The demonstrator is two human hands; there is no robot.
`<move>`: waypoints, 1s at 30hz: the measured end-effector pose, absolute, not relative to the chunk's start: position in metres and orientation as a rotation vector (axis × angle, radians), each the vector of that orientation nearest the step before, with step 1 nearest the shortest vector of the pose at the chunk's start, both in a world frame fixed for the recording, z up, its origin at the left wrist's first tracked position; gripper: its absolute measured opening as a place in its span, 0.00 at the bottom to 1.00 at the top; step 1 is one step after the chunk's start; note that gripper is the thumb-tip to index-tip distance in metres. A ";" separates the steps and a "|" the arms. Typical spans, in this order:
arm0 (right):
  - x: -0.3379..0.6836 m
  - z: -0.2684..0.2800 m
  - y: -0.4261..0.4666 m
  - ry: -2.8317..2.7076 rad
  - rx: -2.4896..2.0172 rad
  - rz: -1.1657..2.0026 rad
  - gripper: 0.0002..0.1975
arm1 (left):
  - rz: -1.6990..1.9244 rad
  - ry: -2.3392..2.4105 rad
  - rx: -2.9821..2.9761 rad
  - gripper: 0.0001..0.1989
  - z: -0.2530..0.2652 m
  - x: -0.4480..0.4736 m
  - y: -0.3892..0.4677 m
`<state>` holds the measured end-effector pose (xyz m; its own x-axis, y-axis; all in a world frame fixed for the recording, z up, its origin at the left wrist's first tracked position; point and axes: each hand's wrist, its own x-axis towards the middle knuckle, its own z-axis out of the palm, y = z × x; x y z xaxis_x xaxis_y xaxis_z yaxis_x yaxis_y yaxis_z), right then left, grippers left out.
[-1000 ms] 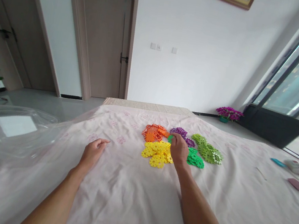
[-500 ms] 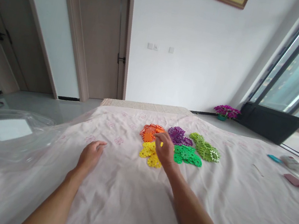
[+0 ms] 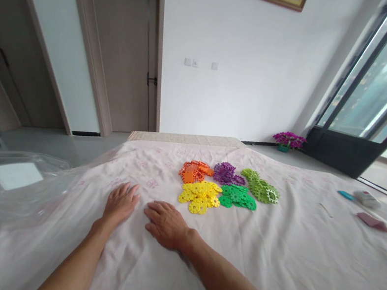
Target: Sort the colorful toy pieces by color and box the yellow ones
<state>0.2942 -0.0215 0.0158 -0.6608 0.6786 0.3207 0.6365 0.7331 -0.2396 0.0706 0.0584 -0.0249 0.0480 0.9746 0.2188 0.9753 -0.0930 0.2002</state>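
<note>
My left hand (image 3: 122,202) lies flat on the pale pink cloth, fingers stretched out and holding nothing. Beside it, my right hand (image 3: 166,224) rests palm down on the same cloth, also open and bare. Just beyond my right hand is a pile of yellow notched plastic discs (image 3: 200,195). Orange pieces (image 3: 194,171) lie behind the yellow ones, and purple pieces (image 3: 225,173) sit to the right of the orange. Green discs (image 3: 238,197) are spread right of the yellow pile, with lime-green pieces (image 3: 261,187) at the far right of the group. Neither hand touches any pile.
Clear plastic containers (image 3: 18,179) stand at the left, one with a white label. On the right lie a blue object (image 3: 345,195), a whitish object (image 3: 367,199) and a folded pink piece (image 3: 373,221). The cloth (image 3: 292,262) has wrinkles.
My right hand has moved from above the yellow and orange pieces, left and nearer to me, down onto the cloth, and its fingers have spread. My left hand has flattened out.
</note>
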 end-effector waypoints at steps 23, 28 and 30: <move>0.293 0.001 -0.066 -2.378 -1.370 0.107 0.23 | -0.326 -2.472 -1.958 0.31 -0.019 0.066 0.013; 0.291 0.008 -0.069 -2.370 -1.370 0.072 0.19 | -0.318 -2.517 -1.881 0.32 -0.024 0.068 -0.004; 0.291 0.007 -0.069 -2.366 -1.371 0.064 0.18 | -0.300 -2.503 -1.856 0.32 -0.026 0.067 -0.009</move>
